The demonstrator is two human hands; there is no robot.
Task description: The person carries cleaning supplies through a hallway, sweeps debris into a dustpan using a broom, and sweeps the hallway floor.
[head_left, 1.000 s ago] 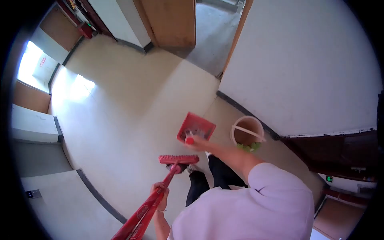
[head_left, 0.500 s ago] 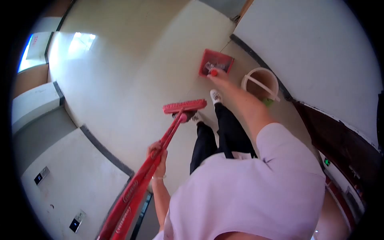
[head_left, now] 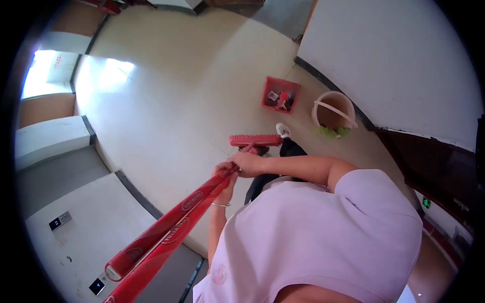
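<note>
Two long red broom handles (head_left: pixel 178 212) run side by side from the lower left up to the middle of the view. At their far end is a red broom head (head_left: pixel 255 140) with bristles; a darker, partly hidden head lies just beneath it. My left hand (head_left: pixel 222 170), with a bracelet at its wrist, is wrapped round both handles. Close above it, my right hand (head_left: pixel 246 164) is closed on the handles too, though its fingers are partly hidden. A red dustpan (head_left: pixel 265 93) with litter in it stands on the floor ahead, its handle upright.
A pale bucket (head_left: pixel 348 102) with a handle stands right of the dustpan, green leaves (head_left: pixel 333 132) at its near side. White walls (head_left: pixel 389 55) with dark skirting border the tiled floor (head_left: pixel 177 101). Elevator call panels (head_left: pixel 60 221) are at left.
My right hand has let go of the dustpan handle and come back to the broom handles beside my left hand. The broom head has shifted right in view.
</note>
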